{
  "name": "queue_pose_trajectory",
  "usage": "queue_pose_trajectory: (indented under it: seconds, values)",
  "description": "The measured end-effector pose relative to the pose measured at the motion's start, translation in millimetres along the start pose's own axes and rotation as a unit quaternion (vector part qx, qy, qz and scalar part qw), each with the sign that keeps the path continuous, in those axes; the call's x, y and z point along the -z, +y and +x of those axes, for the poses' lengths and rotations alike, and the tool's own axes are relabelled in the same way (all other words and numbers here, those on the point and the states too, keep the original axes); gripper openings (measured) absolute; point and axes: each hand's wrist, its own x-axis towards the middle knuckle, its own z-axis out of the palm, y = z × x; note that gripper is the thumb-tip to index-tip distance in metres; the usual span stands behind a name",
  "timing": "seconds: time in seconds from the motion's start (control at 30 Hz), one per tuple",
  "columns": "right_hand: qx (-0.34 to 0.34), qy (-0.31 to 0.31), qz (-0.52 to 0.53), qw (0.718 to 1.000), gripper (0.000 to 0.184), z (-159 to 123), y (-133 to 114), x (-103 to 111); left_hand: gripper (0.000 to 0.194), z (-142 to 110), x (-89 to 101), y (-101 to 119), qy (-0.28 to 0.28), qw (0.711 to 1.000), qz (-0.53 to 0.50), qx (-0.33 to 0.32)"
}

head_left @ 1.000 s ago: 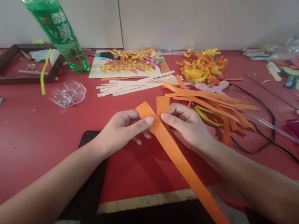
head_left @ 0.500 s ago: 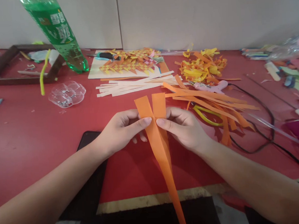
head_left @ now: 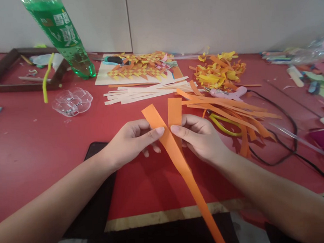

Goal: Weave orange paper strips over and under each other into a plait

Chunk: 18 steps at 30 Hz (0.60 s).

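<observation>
The left hand is pinching the left end of the orange paper at centre, the right hand pinching its right end, thumbs close together, presumably so they are standing apart; its tail is trailing toward five o'clock, loose orange strips lying between two and three.

The held orange paper is cut off at the view's near edge, and it hides some fingers of the right hand. The left forearm covers part of a flat black object, orange strips partly hide a yellow loop, the green bottle's top is cut off, and bits in the clear tray are too small to identify.
</observation>
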Motion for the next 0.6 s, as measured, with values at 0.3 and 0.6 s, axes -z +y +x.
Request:
queue_pose_trajectory:
  seconds: [0.3,0.6]
  values:
    - [-0.039,-0.041,0.033,0.998,0.030,-2.0,0.5,0.6,0.020,0.5,0.6,0.4,-0.010,0.999,0.031,0.002]
    - [0.011,-0.037,-0.013,0.999,0.030,-1.2,-4.1,-1.7,0.024,0.5,0.5,-0.2,0.016,1.000,0.018,-0.015]
